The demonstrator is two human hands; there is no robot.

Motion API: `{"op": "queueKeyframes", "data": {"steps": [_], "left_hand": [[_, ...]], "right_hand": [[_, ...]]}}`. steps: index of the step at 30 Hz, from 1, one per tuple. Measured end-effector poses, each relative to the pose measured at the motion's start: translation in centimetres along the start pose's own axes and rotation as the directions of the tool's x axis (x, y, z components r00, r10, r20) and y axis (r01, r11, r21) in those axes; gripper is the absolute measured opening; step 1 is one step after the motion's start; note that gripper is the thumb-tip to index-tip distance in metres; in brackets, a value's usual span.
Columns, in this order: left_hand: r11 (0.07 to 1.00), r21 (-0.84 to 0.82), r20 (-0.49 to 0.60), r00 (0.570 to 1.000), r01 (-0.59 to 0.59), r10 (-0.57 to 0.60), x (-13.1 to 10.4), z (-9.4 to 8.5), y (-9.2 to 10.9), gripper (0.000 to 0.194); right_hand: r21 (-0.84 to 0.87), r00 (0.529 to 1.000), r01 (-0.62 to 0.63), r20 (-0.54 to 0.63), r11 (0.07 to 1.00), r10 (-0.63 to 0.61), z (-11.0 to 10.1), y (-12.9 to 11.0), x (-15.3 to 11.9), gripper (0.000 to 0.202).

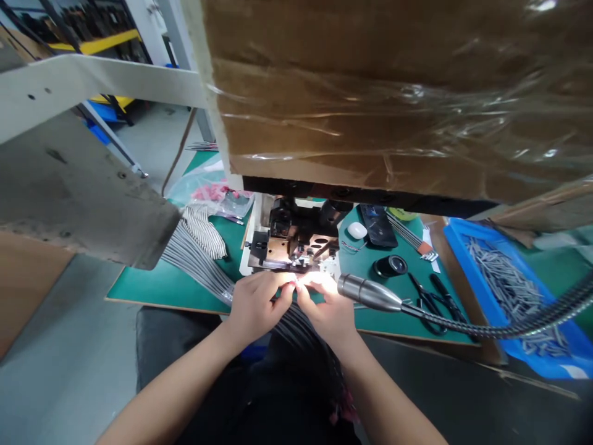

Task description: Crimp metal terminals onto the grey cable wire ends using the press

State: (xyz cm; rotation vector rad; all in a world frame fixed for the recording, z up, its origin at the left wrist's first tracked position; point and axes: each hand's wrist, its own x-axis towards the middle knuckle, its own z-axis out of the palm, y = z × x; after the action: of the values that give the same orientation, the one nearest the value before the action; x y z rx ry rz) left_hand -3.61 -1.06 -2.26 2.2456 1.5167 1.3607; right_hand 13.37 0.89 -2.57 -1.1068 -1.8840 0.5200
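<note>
Both my hands meet at the front of a small press machine (303, 247), fingertips nearly touching under a bright light. My left hand (254, 304) is closed in a pinch, with a tiny reddish spot at its fingertips. Pinched as well, my right hand (331, 312) comes in from the other side. What they hold is too small and washed out by glare to name. Below the hands, a bundle of dark grey wires (296, 327) lies over my lap, with pink pieces (345, 408) near its lower end.
A metal gooseneck lamp (370, 293) reaches in beside my right hand. Grey wires (197, 262) and a bag of pink parts (215, 193) lie left on the green table (152, 289). Scissors (428, 303), a black cylinder (390, 266) and a blue tray (463, 247) are right. A taped panel (370, 93) hangs overhead.
</note>
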Motion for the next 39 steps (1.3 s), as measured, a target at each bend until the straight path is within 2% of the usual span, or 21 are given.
{"op": "queueKeyframes", "data": {"steps": [4,8,12,17,23,30,32,35,37,39], "left_hand": [[1.0,0.031,0.01,1.0,0.003,-0.003,-0.1,0.1,-0.1,0.014],[0.997,0.028,0.015,0.997,0.076,-0.076,-0.3,-0.1,-0.3,0.015],[0.993,0.048,0.034,0.993,0.111,-0.113,-0.5,-0.3,-0.5,0.013],[0.992,0.044,0.069,0.99,0.116,-0.119,-0.6,-0.3,-0.6,0.014],[0.996,0.042,0.067,0.994,0.083,-0.086,-0.5,-0.2,-0.4,0.016],[0.998,0.064,0.057,0.998,0.014,-0.018,-0.5,-0.4,-0.8,0.014],[0.995,0.086,0.055,0.998,-0.047,0.042,-0.8,-0.6,-0.8,0.012],[0.958,0.235,0.064,0.986,-0.167,0.157,-1.1,0.2,0.0,0.008],[0.929,0.299,0.161,0.971,-0.22,0.178,-1.1,1.7,1.5,0.008],[0.927,0.282,0.338,0.93,-0.248,0.146,-1.2,3.7,3.7,0.012]], "right_hand": [[-0.135,0.992,0.127,0.034,0.983,-0.123,0.0,0.7,0.2,0.011],[-0.258,0.989,0.146,0.04,0.955,-0.14,-0.2,1.9,0.7,0.016],[-0.252,0.998,0.067,0.038,0.965,-0.059,-0.4,2.7,1.0,0.019],[-0.194,0.999,-0.04,0.002,0.98,0.041,0.0,2.4,1.0,0.018],[-0.134,0.956,-0.29,-0.082,0.948,0.281,0.0,1.2,1.8,0.04],[-0.089,0.944,-0.331,-0.038,0.939,0.329,0.1,0.2,3.0,0.04],[-0.08,0.946,-0.323,-0.025,0.943,0.322,-0.1,0.0,2.3,0.033],[-0.049,0.97,-0.243,-0.004,0.969,0.243,-1.4,0.2,-0.1,0.018],[0.028,0.979,-0.2,-0.031,0.979,0.201,-2.7,0.6,-2.5,0.011],[0.124,0.968,-0.223,-0.085,0.967,0.234,-4.0,1.1,-5.0,0.009]]}}
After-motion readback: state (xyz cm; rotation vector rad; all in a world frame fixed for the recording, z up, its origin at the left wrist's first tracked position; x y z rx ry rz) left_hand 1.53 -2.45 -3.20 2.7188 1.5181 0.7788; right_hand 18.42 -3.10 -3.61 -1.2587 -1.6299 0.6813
